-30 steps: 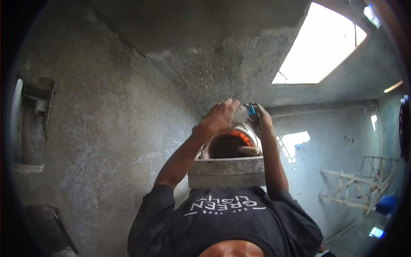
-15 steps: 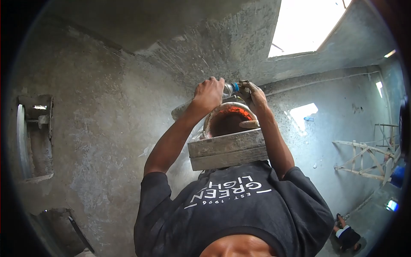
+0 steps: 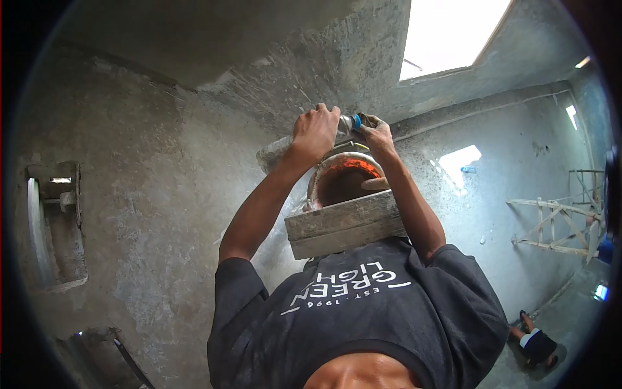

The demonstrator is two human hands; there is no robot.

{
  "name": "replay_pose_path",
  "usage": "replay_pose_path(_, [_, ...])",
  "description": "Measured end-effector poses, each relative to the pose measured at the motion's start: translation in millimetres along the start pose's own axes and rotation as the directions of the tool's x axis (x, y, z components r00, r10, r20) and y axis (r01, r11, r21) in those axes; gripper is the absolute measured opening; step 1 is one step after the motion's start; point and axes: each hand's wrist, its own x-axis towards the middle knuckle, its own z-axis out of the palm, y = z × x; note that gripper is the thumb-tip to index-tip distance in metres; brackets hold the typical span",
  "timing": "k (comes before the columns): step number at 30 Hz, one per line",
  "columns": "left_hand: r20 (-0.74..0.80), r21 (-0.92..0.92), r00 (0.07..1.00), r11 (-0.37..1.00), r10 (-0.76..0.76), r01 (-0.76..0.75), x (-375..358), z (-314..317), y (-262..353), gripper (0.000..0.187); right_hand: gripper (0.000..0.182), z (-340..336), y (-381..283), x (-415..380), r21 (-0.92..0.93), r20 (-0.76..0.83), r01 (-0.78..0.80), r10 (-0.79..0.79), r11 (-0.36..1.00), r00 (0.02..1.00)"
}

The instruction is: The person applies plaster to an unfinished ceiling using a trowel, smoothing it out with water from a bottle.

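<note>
Bottle [image 3: 280, 150] first: it is clear plastic and lies nearly level above the bucket [image 3: 343, 178], with its blue cap [image 3: 356, 121] pointing toward the right hand [image 3: 376, 137]. The left hand [image 3: 315, 133] is wrapped fully round the bottle's upper part, fingers closed tight on it. The right hand's fingers pinch round the cap, though I cannot tell whether the cap is loose or seated.

Turning that cap well seems to call for a firm left grip without crushing the thin plastic. The neck is best held over the bucket's mouth (its inside shows orange), so that any spill lands there.

A plank [image 3: 343, 223] lies across the view just below the bucket, between it and the person's chest. It crowds the forearms and is the likeliest thing to get knocked.

Bare grey plaster walls stand all round. A bright window [image 3: 453, 32] opens overhead, and a niche [image 3: 55, 227] is cut into the left wall. A wooden frame [image 3: 557, 220] leans at the far right. Another person [image 3: 534, 340] sits low on the floor, well apart from the hands.
</note>
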Motion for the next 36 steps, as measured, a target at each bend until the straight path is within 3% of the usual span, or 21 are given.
replay_pose_path(3, [-0.009,0.077,1.0,0.997,0.014,-0.013,0,-7,4,0.016,0.03,0,4,2,-0.086,-0.014,0.047,-0.049,0.995,0.999])
replay_pose_path(5, [-0.021,0.046,1.0,0.999,0.008,-0.007,2,-5,2,0.018,0.024,7,-3,-7,-0.495,0.017,0.291,-0.326,0.819,0.945])
replay_pose_path(6, [-0.032,0.012,0.999,1.0,0.001,-0.001,2,-4,1,0.022,0.021,9,-5,-14,-0.542,-0.005,0.303,-0.364,0.784,0.931])
replay_pose_path(7, [-0.03,0.014,1.0,1.0,0.002,-0.002,2,-6,1,0.022,0.021,9,-2,-13,-0.539,-0.007,0.302,-0.362,0.786,0.932])
replay_pose_path(9, [-0.047,0.014,0.999,1.0,0.002,-0.002,0,-9,0,0.022,0.027,7,8,-10,-0.617,0.104,0.55,-0.634,0.563,0.766])
replay_pose_path(15, [-0.071,0.08,0.997,0.997,-0.004,0.009,0,-19,-6,0.019,0.028,10,7,-13,-0.619,0.065,0.542,-0.65,0.569,0.757])
replay_pose_path(17, [-0.087,0.045,0.996,0.999,-0.02,0.025,1,-23,-12,0.02,0.031,13,1,-19,-0.712,0.171,0.609,-0.755,0.349,0.633])
replay_pose_path(18, [-0.104,0.007,0.994,0.999,-0.04,0.041,1,-25,-15,0.022,0.031,14,-2,-21,-0.71,0.173,0.611,-0.755,0.35,0.633])
replay_pose_path(20, [-0.093,-0.055,0.992,0.996,-0.08,0.075,-3,-35,-18,0.028,0.033,15,-6,-25,-0.674,0.263,0.716,-0.847,0.18,0.462])
replay_pose_path(21, [-0.078,-0.118,0.99,0.987,-0.115,0.105,-4,-40,-20,0.034,0.033,15,-6,-25,-0.672,0.266,0.719,-0.848,0.178,0.459])
replay_pose_path(22, [-0.081,-0.117,0.99,0.987,-0.117,0.107,-5,-43,-23,0.034,0.033,15,-6,-26,-0.653,0.291,0.748,-0.872,0.12,0.394])
replay_pose_path(23, [-0.07,-0.176,0.988,0.976,-0.14,0.126,-7,-46,-26,0.048,0.034,15,-5,-26,-0.633,0.315,0.772,-0.891,0.06,0.327])
replay_pose_path(24, [-0.056,-0.235,0.985,0.961,-0.163,0.145,-9,-48,-29,0.063,0.033,11,0,-25,-0.621,0.325,0.779,-0.878,0.082,0.351])
replay_pose_path(25, [-0.055,-0.235,0.985,0.961,-0.164,0.147,-11,-47,-33,0.063,0.033,11,2,-27,-0.621,0.325,0.78,-0.878,0.083,0.352])
replay_pose_path(27, [-0.121,-0.325,0.976,0.936,-0.183,0.135,-16,-43,-41,0.067,0.035,10,6,-30,-0.605,0.237,0.708,-0.767,0.364,0.596])
replay_pose_path(28, [-0.122,-0.326,0.975,0.936,-0.184,0.136,-18,-41,-43,0.067,0.035,12,4,-32,-0.604,0.238,0.709,-0.767,0.363,0.596])
replay_pose_path(30, [-0.13,-0.368,0.968,0.917,-0.215,0.154,-23,-38,-47,0.068,0.033,18,-1,-34,-0.444,0.126,0.691,-0.724,0.57,0.679])
replay_pose_path(33, [-0.122,-0.421,0.966,0.893,-0.229,0.159,-29,-27,-55,0.07,0.025,10,4,-16,-0.506,0.135,0.703,-0.759,0.5,0.637])
replay_pose_path(34, [-0.127,-0.424,0.964,0.892,-0.232,0.159,-29,-24,-56,0.07,0.016,12,2,-16,-0.44,0.096,0.682,-0.724,0.584,0.683])
replay_pose_path(35, [-0.119,-0.44,0.962,0.881,-0.247,0.172,-31,-20,-57,0.071,0.016,11,3,-14,-0.442,0.103,0.683,-0.724,0.581,0.682])
replay_pose_path(36, [-0.11,-0.458,0.958,0.869,-0.264,0.186,-33,-16,-57,0.071,0.017,9,8,-11,-0.282,0.008,0.567,-0.589,0.774,0.808])
